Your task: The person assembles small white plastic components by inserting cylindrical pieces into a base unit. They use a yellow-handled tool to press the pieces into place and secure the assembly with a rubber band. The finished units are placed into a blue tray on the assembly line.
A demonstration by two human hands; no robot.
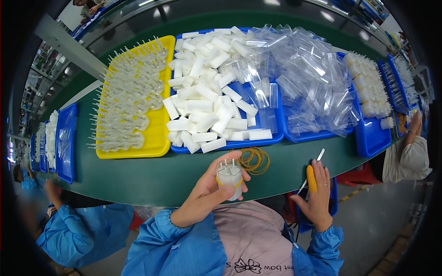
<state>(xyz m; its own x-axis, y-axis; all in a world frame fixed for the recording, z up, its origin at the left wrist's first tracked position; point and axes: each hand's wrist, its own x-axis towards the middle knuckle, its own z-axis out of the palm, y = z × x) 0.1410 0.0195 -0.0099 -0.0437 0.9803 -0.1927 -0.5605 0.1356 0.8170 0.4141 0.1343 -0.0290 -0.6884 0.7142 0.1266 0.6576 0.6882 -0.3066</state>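
Note:
My left hand (pixel 202 200) is wrapped round a short bundle of whitish translucent parts (pixel 229 175), held upright over the table's front edge. A yellow rubber band circles the bundle, and several thin prongs stick up from its top. To the right, my right hand (pixel 317 204) has its fingers stretched out, with a yellow finger cot (pixel 311 179) on one of them. Under that hand a slim white stick-like tool (pixel 321 154) shows on both sides. Just beyond the bundle lies a loose heap of tan rubber bands (pixel 254 161).
A yellow tray (pixel 159 133) holds rows of pronged translucent parts. Beside it are a blue tray (pixel 278 131) of white foam blocks (pixel 200 105) and clear plastic sleeves (pixel 313 78), and a blue tray (pixel 370 138) with bundled parts (pixel 368 87). Co-workers sit at both sides.

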